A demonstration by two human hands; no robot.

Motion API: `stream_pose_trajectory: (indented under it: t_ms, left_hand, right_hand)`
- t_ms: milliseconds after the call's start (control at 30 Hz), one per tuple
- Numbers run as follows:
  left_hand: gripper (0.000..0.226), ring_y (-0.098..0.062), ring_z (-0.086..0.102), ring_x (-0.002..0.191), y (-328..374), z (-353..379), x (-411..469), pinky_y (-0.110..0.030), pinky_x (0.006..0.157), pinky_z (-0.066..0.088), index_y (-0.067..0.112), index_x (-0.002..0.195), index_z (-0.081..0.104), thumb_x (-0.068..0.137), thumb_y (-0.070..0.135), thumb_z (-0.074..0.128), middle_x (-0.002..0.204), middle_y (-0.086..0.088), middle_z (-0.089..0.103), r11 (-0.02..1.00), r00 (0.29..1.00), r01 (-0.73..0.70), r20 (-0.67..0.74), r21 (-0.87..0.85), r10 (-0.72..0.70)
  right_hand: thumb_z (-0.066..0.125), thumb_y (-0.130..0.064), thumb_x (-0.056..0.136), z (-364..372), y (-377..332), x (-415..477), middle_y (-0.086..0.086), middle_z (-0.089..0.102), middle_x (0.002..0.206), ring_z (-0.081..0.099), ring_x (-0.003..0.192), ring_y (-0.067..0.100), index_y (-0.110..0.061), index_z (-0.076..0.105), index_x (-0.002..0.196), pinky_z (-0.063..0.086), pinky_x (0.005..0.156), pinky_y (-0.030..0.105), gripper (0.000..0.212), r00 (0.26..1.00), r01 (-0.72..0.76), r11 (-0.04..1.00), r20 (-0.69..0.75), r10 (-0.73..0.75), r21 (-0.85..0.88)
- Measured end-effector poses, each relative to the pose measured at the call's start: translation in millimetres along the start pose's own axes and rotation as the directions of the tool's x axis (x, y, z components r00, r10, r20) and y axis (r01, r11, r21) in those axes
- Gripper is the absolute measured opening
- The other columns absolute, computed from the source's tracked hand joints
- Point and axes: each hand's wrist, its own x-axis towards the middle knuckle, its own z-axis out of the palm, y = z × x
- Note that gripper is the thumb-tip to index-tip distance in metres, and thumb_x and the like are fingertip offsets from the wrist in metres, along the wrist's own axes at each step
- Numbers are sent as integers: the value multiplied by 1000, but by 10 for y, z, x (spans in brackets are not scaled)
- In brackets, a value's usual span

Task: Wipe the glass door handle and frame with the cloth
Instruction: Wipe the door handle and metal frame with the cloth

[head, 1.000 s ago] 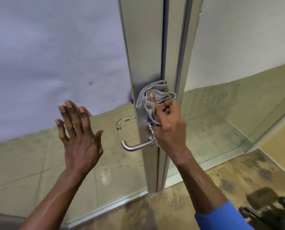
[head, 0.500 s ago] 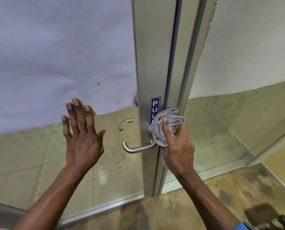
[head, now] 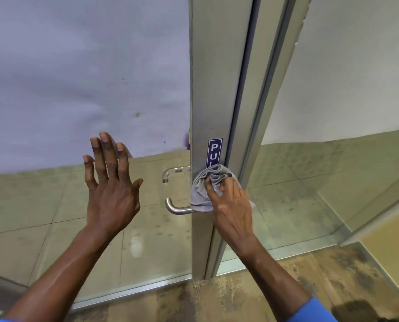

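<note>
An aluminium door frame (head: 217, 77) runs up the middle, with a blue PULL sticker (head: 214, 149) on it. A curved steel lever handle (head: 174, 208) sticks out to the left at its lower part. My right hand (head: 233, 205) grips a bunched grey cloth (head: 204, 189) and presses it against the frame just above the handle's base, covering the sticker's lower end. My left hand (head: 111, 182) is spread flat, fingers up, against the glass pane (head: 77, 89) left of the handle.
A second lever handle (head: 170, 171) shows through the glass on the far side. Another glass panel (head: 344, 112) stands right of the frame. Worn brown floor (head: 263, 298) lies below, and a dark object (head: 379, 310) sits at the bottom right corner.
My right hand has carried the cloth down the frame from above the sticker to the handle's base, uncovering the PULL sticker. My left hand has stayed flat on the glass.
</note>
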Motion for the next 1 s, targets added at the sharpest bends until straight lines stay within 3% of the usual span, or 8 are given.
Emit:
stream_pose_trajectory:
  t_ms: [100,267,433,567,700,767,900,1000]
  left_hand:
    - [103,-40,-28,174,23,-11,-11,-59,142,-13,2,179,-15,109,34,54,186,-23,-26,1000,1000,4,-1,3,-4]
    - [111,-40,-29,174,40,-19,16,-58,141,-15,4,179,-18,109,19,67,185,-22,-28,1000,1000,16,-27,3,-16]
    - [104,-42,-25,175,29,-26,-19,-60,142,-11,2,179,-14,109,26,59,187,-25,-23,1000,1000,10,-12,22,-10]
    - [114,-41,-24,175,29,-22,-11,-60,142,-11,1,180,-12,106,22,72,187,-25,-22,1000,999,22,-26,5,-21]
    - [121,-41,-23,176,39,2,-6,-60,142,-12,1,180,-11,101,23,78,188,-25,-21,1000,999,26,-34,4,-26]
    - [116,-41,-22,176,33,18,-10,-60,142,-11,1,180,-11,104,21,74,188,-26,-20,1000,999,25,-37,8,-24]
    - [103,-42,-21,176,19,34,-14,-61,142,-11,1,180,-10,109,21,63,188,-28,-17,1000,999,25,-26,17,-25]
    - [101,-41,-23,176,37,22,1,-59,142,-13,1,180,-10,108,25,57,188,-26,-20,999,999,28,-20,17,-27]
  right_hand:
    - [89,-12,83,-79,68,-78,22,67,113,71,90,32,-19,64,148,63,65,36,70,1000,-14,998,-12,15,67]
    - [69,3,86,-369,-12,417,18,57,103,55,82,30,-20,57,156,39,62,31,74,950,31,990,-312,13,137]
    - [53,10,85,-471,-235,802,18,57,99,57,85,31,-13,57,155,49,64,36,74,929,95,989,-368,-47,112]
    - [47,4,92,-238,-209,602,19,56,107,56,91,32,-18,53,157,53,68,40,69,945,102,994,-315,-86,35]
    - [75,-13,93,6,-61,180,25,64,124,68,109,38,-20,53,157,64,85,47,67,991,106,993,-72,-110,-56]
    - [81,-13,88,29,15,34,25,67,123,70,108,39,-19,56,154,65,85,46,71,995,100,993,10,-100,-58]
    - [66,-6,97,-131,88,88,21,66,104,66,82,29,-13,62,151,57,61,36,54,981,65,998,-184,-68,-22]
    - [63,-8,102,-372,177,421,17,62,100,56,81,27,-15,59,154,49,59,34,52,931,14,1000,-365,-12,4]
